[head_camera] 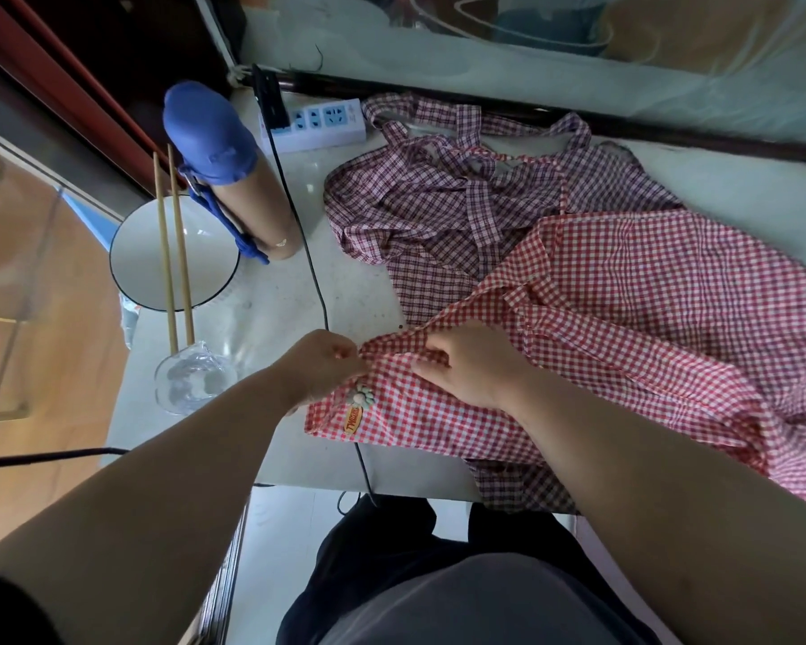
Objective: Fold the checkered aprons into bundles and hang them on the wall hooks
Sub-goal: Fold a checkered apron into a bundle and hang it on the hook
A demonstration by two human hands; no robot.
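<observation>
- Both hands pinch the red apron point(624, 290): left hand point(319, 367) at its corner, right hand point(471, 365) beside, probably starting a fold.
- It lies at the counter's point(271, 300) near edge, overlapping the purple apron point(429, 202).

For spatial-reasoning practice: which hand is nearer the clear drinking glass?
Left. The left hand, pinching the red-and-white checked apron, is just right of the clear drinking glass; the right hand pinches the apron farther right.
</observation>
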